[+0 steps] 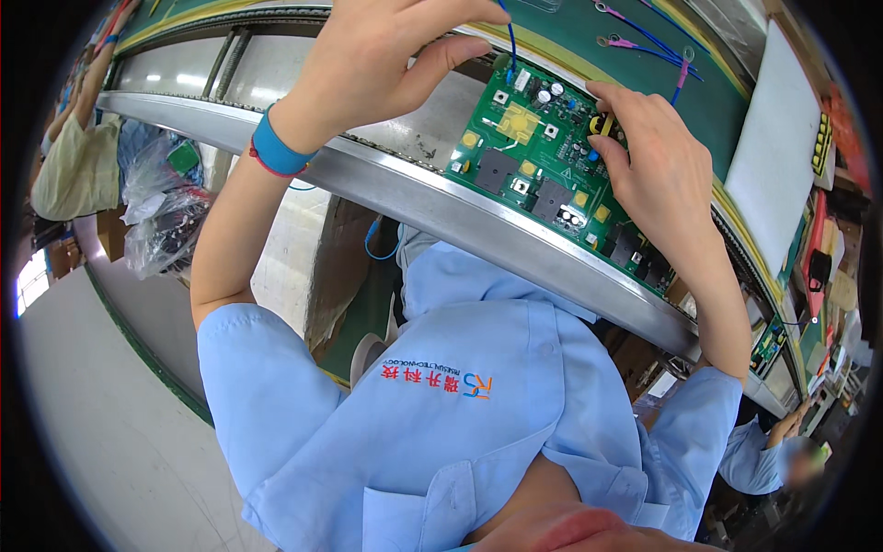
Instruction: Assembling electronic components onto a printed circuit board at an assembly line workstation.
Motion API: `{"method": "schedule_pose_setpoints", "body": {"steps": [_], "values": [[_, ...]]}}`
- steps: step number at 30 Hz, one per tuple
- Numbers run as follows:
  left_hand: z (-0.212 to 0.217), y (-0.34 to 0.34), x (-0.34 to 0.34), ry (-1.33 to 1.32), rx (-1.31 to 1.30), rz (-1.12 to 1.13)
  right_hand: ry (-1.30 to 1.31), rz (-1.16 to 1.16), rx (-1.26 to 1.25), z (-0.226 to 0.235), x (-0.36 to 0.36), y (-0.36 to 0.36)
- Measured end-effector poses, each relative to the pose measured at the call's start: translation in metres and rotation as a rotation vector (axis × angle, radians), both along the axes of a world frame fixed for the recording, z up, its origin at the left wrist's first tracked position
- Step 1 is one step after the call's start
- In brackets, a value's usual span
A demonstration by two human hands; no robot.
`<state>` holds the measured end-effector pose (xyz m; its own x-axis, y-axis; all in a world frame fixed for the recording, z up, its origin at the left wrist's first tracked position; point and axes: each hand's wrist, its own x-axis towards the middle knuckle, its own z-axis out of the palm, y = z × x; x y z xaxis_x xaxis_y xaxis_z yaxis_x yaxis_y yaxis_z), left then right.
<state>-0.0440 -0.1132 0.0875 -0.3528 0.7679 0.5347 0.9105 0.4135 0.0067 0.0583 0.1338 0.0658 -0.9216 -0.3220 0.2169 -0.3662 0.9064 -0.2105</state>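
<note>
A green circuit board [501, 152] lies tilted across the metal rail in front of me, carrying black blocks, yellow pads and small parts. A blue wire [512, 39] rises from its far left corner. My left hand [391, 69] is above that corner, the wire at its index fingertip and the thumb stretched apart; the upper picture edge cuts off part of the hand. Over the board's right part, my right hand [658, 152] grips it, index finger at the far edge and thumb beside a yellow and black coil part [601, 126].
Several blue wires with ring terminals [644, 41] lie on the green bench beyond the board. A metal rail [405, 189] runs along the near side. Plastic bags [161, 216] hang at the left; a white panel [773, 138] stands right. Another person [759, 455] is at lower right.
</note>
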Motion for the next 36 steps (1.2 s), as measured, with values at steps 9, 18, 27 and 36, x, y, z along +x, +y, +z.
{"method": "schedule_pose_setpoints", "body": {"steps": [9, 18, 27, 36], "values": [[-0.063, -0.003, -0.023, 0.020, 0.458, -0.367, -0.033, -0.008, 0.021, 0.004, -0.002, -0.005], [-0.066, -0.016, 0.001, -0.402, -0.099, 0.030, -0.164, -0.034, 0.115, 0.019, -0.002, -0.005], [-0.044, 0.029, 0.015, -0.602, -0.187, -0.106, -0.122, 0.261, -0.176, 0.014, 0.046, -0.010], [-0.045, 0.124, 0.048, -0.536, -0.207, -0.440, -0.208, 0.215, 0.140, 0.000, 0.074, 0.016]]}}
